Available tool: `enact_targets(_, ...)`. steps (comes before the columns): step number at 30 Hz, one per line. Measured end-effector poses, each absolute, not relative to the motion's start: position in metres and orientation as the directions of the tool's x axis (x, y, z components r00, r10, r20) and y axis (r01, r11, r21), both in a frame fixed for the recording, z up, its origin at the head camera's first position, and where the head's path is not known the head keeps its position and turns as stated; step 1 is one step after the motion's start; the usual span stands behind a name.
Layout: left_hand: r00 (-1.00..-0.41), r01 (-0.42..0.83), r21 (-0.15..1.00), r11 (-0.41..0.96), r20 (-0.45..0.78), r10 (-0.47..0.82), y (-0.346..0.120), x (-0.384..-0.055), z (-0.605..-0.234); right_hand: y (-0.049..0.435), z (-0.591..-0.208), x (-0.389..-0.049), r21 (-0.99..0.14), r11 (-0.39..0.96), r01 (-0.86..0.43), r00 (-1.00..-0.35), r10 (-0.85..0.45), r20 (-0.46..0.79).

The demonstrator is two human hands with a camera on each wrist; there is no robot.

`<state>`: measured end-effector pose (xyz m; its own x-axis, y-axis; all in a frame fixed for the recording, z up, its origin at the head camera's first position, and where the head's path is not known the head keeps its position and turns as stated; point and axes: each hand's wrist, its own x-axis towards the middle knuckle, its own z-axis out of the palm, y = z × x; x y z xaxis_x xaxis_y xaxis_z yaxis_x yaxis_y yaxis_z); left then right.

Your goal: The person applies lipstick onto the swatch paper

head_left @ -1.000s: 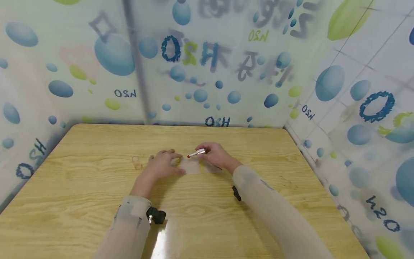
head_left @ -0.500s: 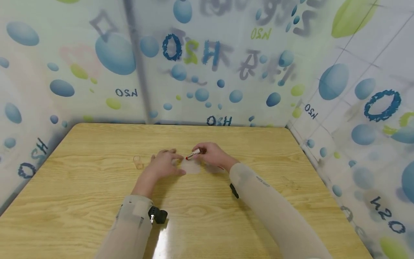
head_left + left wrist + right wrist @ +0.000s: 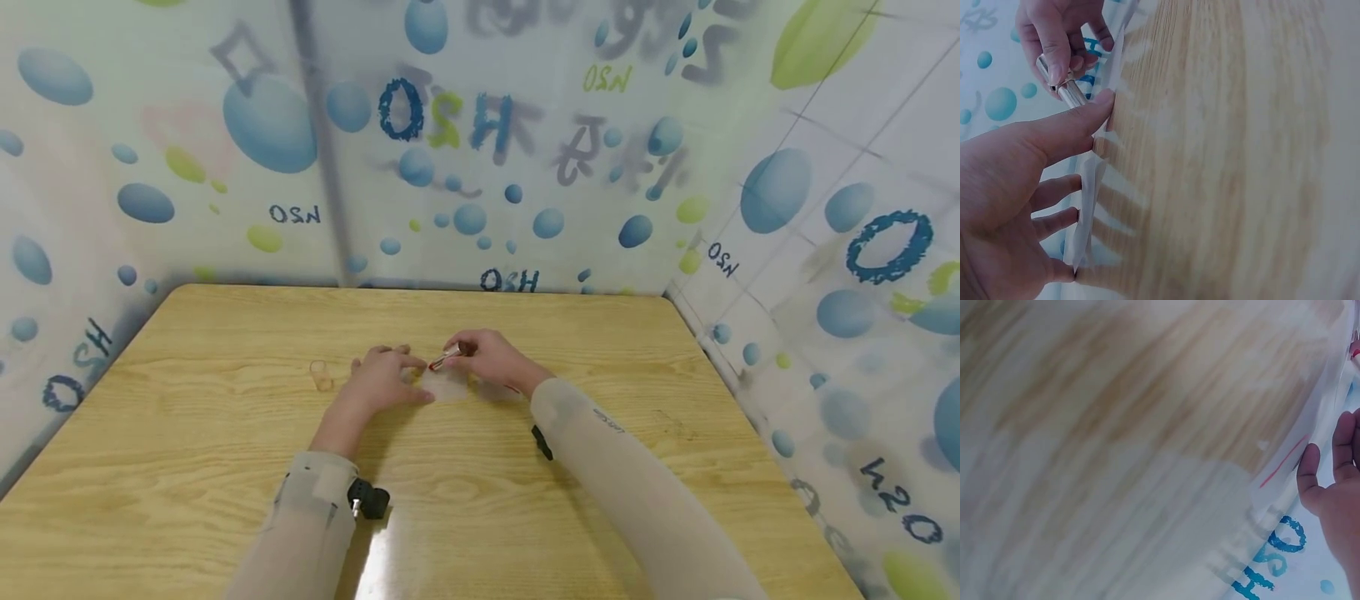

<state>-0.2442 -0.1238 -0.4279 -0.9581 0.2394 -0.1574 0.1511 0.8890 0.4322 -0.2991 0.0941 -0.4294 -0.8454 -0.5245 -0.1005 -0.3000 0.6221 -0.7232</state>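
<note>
My right hand (image 3: 491, 357) pinches a silver lipstick (image 3: 448, 357) with a red tip. The tip points down and left at the far edge of a thin whitish sheet (image 3: 450, 387), close to my left fingertips. My left hand (image 3: 378, 379) rests on the table with spread fingers, thumb and index at the sheet's left side. In the left wrist view the lipstick's tip is hidden behind the left thumb (image 3: 1079, 125). Beneath the right hand lies another pale sheet (image 3: 1297, 434) bearing a red stroke. Whether the lipstick touches the sheet, I cannot tell.
The wooden table (image 3: 465, 500) spreads around both hands. A thin brownish loop (image 3: 321, 377), perhaps a rubber band, lies left of the left hand. A patterned wall covering (image 3: 450, 183) stands behind the table's far edge. Each wrist carries a black camera (image 3: 369, 498).
The lipstick's tip has moved slightly left and down, closer to the left fingers. The right hand has shifted a little left with it. The left hand stays nearly in place.
</note>
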Motion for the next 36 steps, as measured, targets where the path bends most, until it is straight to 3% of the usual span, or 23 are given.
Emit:
enact_targets(6,-0.955,0.159,0.433,0.887,-0.162,0.250,-0.123,-0.243,-0.427,0.092,-0.431,-0.297,-0.736,0.622,-0.267,-0.844,-0.519,-0.133)
enact_targets(15,-0.957,0.158,0.433,0.887,-0.155,0.246,-0.122,-0.242,-0.424,0.089,-0.430,-0.298,-0.688,0.645,-0.332,-0.842,-0.531,-0.093)
enact_targets(36,-0.957,0.149,0.429,0.891,-0.165,0.239,-0.124,-0.243,-0.425,0.091,-0.420,-0.290,-0.650,0.672,-0.354,-0.821,-0.556,-0.129)
